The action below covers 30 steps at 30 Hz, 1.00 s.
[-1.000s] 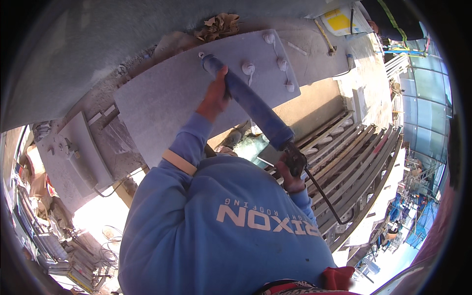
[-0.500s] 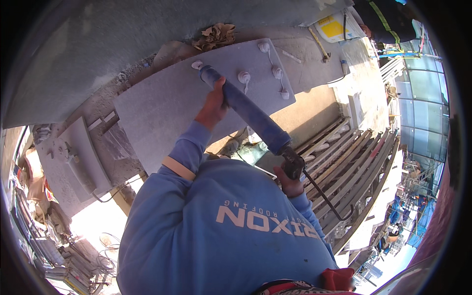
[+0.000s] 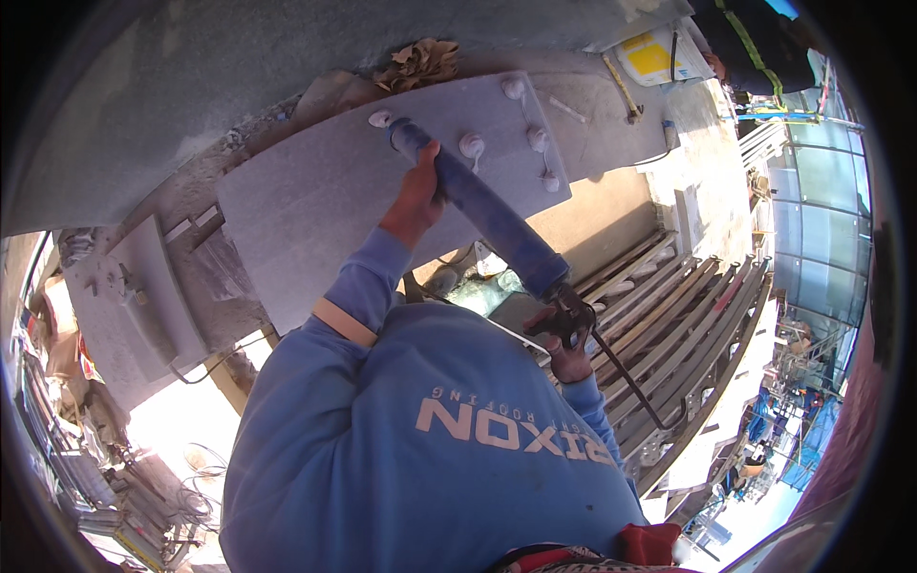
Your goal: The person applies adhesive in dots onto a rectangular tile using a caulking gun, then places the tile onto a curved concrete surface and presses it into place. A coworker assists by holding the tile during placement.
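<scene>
A long blue caulking gun lies slantwise across my front. My left hand is wrapped round its barrel near the nozzle end. At the black handle and trigger, my right hand holds on, its fingers partly hidden and loosened around the trigger. The nozzle end points at a whitish dab of adhesive near the far edge of a grey slab. Another dab sits to its right, and several more line the slab's right end. Whether the nozzle touches the dab is hard to tell.
Crumpled brown paper lies beyond the slab. At the far right are a hammer, a white and yellow bucket and a person in dark clothes. Long metal bars are stacked to my right; a second gun-like tool rests at left.
My right hand's fingers have loosened and spread at the trigger. The gun's nozzle end has shifted very slightly away and stays by the same dab. My left hand keeps its hold.
</scene>
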### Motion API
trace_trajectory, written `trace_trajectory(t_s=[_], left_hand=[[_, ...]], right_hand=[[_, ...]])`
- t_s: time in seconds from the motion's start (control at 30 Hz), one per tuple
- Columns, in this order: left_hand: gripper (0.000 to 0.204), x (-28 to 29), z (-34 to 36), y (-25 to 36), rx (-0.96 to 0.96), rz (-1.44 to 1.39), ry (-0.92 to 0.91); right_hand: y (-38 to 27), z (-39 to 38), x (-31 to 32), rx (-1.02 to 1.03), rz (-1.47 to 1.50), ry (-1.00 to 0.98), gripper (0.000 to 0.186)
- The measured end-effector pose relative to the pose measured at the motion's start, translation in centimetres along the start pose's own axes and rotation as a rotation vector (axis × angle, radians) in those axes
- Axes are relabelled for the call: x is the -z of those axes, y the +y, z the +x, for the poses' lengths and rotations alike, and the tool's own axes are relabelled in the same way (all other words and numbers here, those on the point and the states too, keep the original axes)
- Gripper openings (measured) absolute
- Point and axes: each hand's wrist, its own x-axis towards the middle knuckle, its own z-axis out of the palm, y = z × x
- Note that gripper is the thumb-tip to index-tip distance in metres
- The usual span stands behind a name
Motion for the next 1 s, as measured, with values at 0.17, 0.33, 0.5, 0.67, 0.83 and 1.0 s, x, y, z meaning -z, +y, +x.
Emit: trace_trajectory(t_s=[0.17,0.33,0.5,0.67,0.83,1.0], left_hand=[[0.069,0.0,0.0,-0.2,0.008,0.027,-0.018],[0.062,-0.3,0.1,-0.3,-0.019,0.024,0.035],[0.061,-0.9,0.0,-0.3,-0.01,0.028,0.048],[0.07,-0.7,0.0,0.0,-0.008,0.003,-0.029],[0.07,-0.9,-0.4,0.2,-0.052,-0.012,-0.004],[0.061,-1.2,-0.4,-0.2,-0.062,-0.043,0.042]], right_hand=[[0.9,-0.6,0.7,-0.102,-0.207,0.122,0.033],[1.3,-0.5,0.2,-0.071,-0.174,0.217,0.024],[1.5,-0.2,0.1,-0.096,-0.145,0.291,0.023],[0.3,0.0,0.2,-0.133,-0.095,0.276,0.02],[-2.4,0.1,1.3,-0.192,-0.101,0.054,0.032],[-1.0,-0.3,1.2,-0.141,-0.052,0.112,0.027]])
